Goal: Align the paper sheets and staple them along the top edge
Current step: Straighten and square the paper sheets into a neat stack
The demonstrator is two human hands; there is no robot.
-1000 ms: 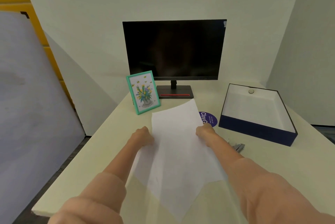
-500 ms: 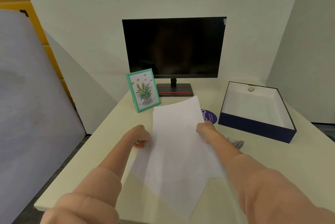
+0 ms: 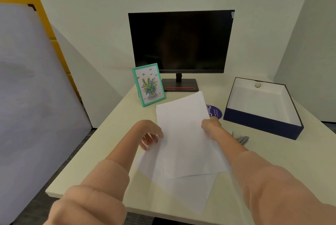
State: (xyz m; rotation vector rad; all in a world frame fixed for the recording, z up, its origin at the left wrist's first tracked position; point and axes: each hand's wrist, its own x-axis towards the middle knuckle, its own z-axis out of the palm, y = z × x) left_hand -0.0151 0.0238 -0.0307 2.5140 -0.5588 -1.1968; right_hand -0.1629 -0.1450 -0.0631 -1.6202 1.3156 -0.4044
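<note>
Two white paper sheets lie crossed on the desk. The upper sheet (image 3: 183, 133) is turned a little to the left, and my right hand (image 3: 211, 124) pinches its right edge. The lower sheet (image 3: 187, 192) pokes out beneath it, towards me and on the left. My left hand (image 3: 151, 133) hovers at the upper sheet's left edge with its fingers spread, holding nothing. A grey metal stapler (image 3: 241, 138) lies on the desk just right of my right forearm, partly hidden by it.
A cream desk (image 3: 112, 137) carries a dark monitor (image 3: 181, 42) at the back, a green picture frame (image 3: 148, 84), a purple round sticker (image 3: 215, 111), and an open navy box (image 3: 263, 126) at right. A grey board leans at far left (image 3: 32, 97).
My left hand let go of the paper's left edge and opened its fingers. The right hand kept its grip, and the upper sheet rotated slightly and now lies flatter.
</note>
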